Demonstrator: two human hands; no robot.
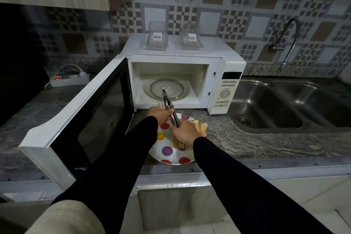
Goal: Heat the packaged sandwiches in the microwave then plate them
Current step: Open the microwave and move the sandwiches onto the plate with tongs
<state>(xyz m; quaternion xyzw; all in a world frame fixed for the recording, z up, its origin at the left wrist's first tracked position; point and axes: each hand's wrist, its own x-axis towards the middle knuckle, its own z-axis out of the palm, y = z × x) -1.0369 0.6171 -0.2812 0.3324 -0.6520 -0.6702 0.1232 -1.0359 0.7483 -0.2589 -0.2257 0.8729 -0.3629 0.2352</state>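
We see a white microwave (182, 59) with a black-windowed door (98, 112) and a clear glass turntable (167, 89). Under our fingers sits a white plate (167, 157) dotted red, yellow and purple, with pale tan sandwiches (201, 127). Between our fingers run silver tongs (169, 104). Our sleeves (237, 176) are black. The counter (256, 138) is mottled grey, the wall tiles (228, 5) grey and brown checks, and the sink (284, 104) is steel grey.

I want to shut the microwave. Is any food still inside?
No, the microwave holds only its bare glass turntable; the sandwiches are on the plate.
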